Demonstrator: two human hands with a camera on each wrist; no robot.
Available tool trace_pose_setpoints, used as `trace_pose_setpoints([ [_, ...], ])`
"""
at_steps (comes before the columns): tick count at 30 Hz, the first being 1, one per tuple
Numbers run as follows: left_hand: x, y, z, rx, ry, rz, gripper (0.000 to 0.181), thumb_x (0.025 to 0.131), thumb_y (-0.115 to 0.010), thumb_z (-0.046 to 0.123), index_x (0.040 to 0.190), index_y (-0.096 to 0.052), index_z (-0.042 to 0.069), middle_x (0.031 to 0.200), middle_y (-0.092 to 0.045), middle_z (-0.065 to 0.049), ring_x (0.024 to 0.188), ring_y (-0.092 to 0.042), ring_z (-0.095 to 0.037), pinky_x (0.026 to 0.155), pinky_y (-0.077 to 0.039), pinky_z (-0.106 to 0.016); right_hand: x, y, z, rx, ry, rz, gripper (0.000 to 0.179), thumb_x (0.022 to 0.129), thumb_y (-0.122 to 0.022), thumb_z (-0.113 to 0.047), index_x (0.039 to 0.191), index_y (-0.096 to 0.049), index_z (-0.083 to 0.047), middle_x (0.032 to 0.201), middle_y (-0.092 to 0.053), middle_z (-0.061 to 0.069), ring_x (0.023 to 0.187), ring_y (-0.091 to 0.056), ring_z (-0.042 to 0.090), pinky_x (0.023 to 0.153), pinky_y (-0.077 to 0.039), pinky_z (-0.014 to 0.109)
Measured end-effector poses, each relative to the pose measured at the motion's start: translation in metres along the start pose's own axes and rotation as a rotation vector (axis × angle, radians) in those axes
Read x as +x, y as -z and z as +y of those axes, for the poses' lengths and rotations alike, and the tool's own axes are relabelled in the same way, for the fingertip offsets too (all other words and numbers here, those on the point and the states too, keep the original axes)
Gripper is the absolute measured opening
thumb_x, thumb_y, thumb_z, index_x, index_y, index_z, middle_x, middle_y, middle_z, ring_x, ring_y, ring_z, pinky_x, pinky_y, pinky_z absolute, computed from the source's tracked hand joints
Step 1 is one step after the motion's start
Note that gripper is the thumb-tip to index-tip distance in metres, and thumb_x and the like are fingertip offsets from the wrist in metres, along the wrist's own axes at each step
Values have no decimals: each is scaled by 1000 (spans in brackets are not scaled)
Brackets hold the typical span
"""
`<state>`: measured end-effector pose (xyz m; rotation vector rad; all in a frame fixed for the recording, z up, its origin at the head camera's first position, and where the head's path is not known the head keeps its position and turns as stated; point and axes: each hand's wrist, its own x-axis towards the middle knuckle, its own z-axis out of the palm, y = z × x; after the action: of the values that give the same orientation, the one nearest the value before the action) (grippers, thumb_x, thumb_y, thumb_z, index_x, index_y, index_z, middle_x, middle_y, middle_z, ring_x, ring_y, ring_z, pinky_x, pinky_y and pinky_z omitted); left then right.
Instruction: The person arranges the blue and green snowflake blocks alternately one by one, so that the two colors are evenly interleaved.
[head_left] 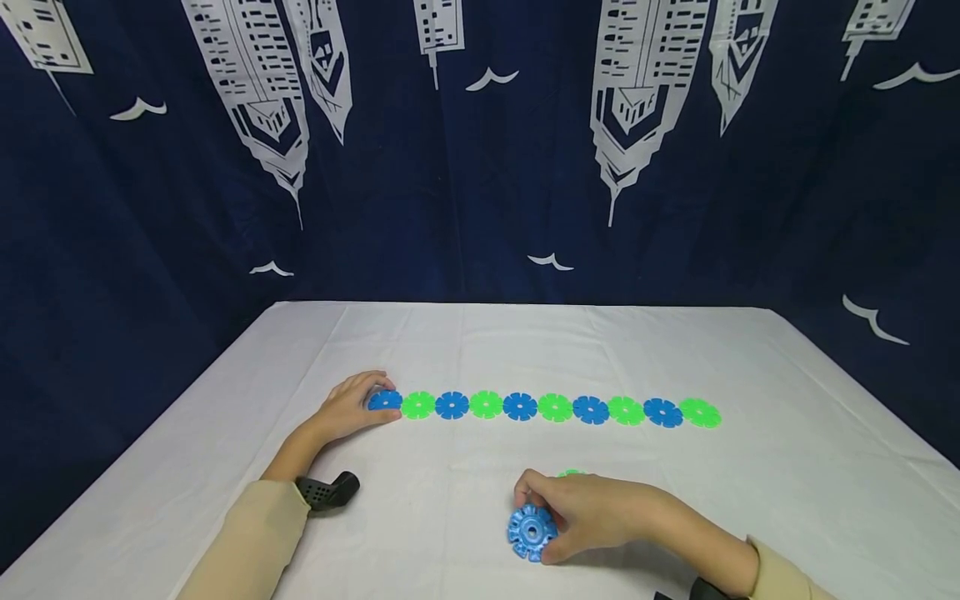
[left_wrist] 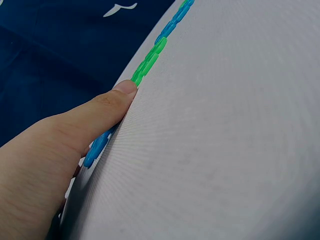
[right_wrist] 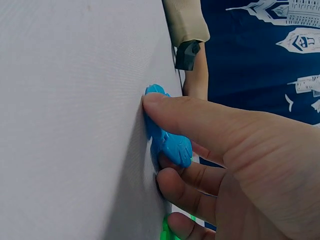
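A straight row of flat, notched snowflake discs, alternating blue and green, runs across the white table. My left hand (head_left: 352, 408) rests at the row's left end, thumb and fingers around the blue end disc (head_left: 386, 400). In the left wrist view, the thumb tip reaches the neighbouring green disc (left_wrist: 150, 62). Nearer to me and right of centre, my right hand (head_left: 600, 512) pinches blue snowflake discs (head_left: 531, 532), which look stacked, between thumb and fingers. The right wrist view shows one blue disc (right_wrist: 177, 150) jutting out of line. Behind that hand, a green disc (head_left: 572, 472) is mostly hidden.
The row ends on the right with a green disc (head_left: 701, 412). White cloth (head_left: 420, 517) covers the table. A dark blue curtain (head_left: 450, 192) with pale building and bird prints hangs behind the far edge. A black wrist device (head_left: 330, 492) sits on the left forearm.
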<state>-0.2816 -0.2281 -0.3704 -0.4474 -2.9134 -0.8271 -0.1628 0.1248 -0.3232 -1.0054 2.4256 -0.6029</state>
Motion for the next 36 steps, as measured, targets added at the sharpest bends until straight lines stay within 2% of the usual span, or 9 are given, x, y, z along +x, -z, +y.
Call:
trace_pose_setpoints([
  [11, 0, 0, -1, 12, 5, -6, 47, 76, -66, 48, 111, -54, 19, 142, -37, -12, 134, -25, -36, 106, -15, -60, -1, 3, -1, 55, -35, -21, 43, 77, -70, -30, 107, -39, -31, 72, -44, -12, 67, -42, -2, 62, -37, 15],
  [18, 0, 1, 0, 15, -4, -4, 46, 76, -65, 48, 111, -54, 19, 142, -37, -12, 134, -26, -35, 106, -16, -60, -1, 4, -1, 27, -90, -36, 35, 83, -64, -32, 109, -40, -35, 79, -49, -11, 75, -45, 2, 68, -39, 20],
  [25, 0, 1, 0, 18, 0, -5, 47, 76, -65, 48, 111, -54, 19, 142, -37, -12, 134, -26, -35, 107, -15, -60, -1, 6, 1, 27, -69, -26, 22, 89, -56, -29, 108, -44, -32, 74, -44, -13, 69, -43, 0, 62, -37, 18],
  [31, 0, 1, 0, 12, 3, -7, 47, 76, -66, 48, 111, -54, 19, 142, -37, -13, 134, -25, -36, 107, -15, -60, -3, 9, 1, 56, -84, -16, 22, 88, -58, -26, 106, -48, -32, 70, -43, -12, 63, -40, 1, 56, -34, 17],
  [36, 0, 1, 0, 18, 3, -3, 47, 76, -66, 48, 111, -54, 19, 142, -37, -13, 134, -26, -35, 107, -16, -60, -6, 15, 0, 59, -66, 3, 25, 87, -60, -25, 108, -49, -34, 70, -47, -12, 64, -43, 0, 57, -37, 17],
])
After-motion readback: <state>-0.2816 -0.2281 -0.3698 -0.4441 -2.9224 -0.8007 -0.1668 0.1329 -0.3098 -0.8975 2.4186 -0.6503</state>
